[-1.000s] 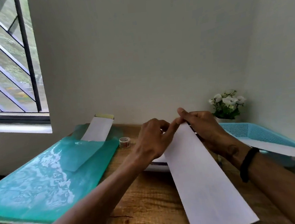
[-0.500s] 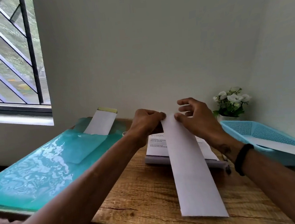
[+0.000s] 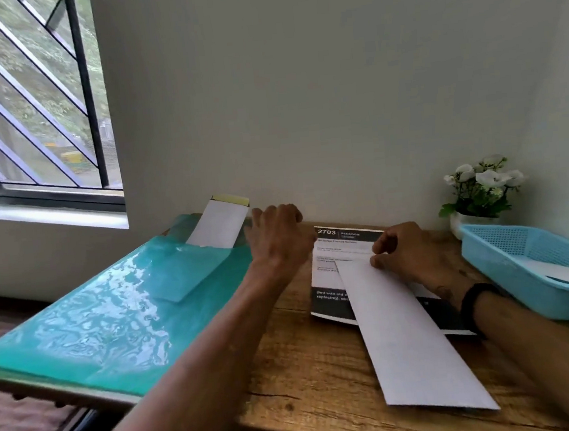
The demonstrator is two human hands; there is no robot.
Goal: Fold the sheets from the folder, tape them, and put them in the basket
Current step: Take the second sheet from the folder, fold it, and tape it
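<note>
A long white folded sheet point(image 3: 407, 335) lies on the wooden desk point(image 3: 306, 368), running from the middle toward the front edge. My right hand point(image 3: 414, 255) pinches its far end. My left hand point(image 3: 278, 240) is off the sheet, at the back of the desk beside the teal folder point(image 3: 106, 317), knuckles toward me and fingertips hidden. No tape roll shows. A white sheet point(image 3: 218, 226) sticks out of the folder's far end. The blue basket point(image 3: 507, 264) stands at the right with a folded sheet point(image 3: 563, 271) inside.
A printed black-and-white card point(image 3: 330, 280) lies under the folded sheet's far end. A small pot of white flowers point(image 3: 480, 191) stands in the back right corner beside the basket. The wall runs close behind the desk, and a barred window point(image 3: 25, 100) is at the left.
My left hand has let go of the folded sheet's far end and moved left toward the folder. My right hand still holds that end, which has come down onto the card.
</note>
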